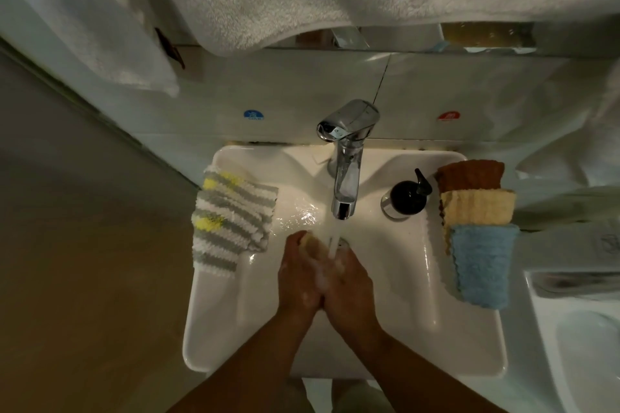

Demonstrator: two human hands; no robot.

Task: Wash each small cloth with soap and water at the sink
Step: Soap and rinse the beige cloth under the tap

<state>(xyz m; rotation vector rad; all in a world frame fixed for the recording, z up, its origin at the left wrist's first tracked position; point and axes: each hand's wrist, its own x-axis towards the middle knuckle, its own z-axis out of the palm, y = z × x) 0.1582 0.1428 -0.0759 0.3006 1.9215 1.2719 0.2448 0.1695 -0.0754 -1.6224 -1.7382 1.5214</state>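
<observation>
A small yellow cloth (314,244) is washed under a running tap (347,157).
The left hand (298,282) and right hand (350,285) press together over the sink (235,312), fingers curled round the soapy cloth between them.

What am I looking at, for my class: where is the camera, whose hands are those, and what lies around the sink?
No machine here: one camera worn on a person's head looks down at their own bare hands. The left hand and right hand hold a soapy pale yellow cloth under the running faucet. On the left rim of the sink lie striped cloths; on the right are a black soap dispenser, then a brown cloth, a beige cloth and a blue cloth.
</observation>
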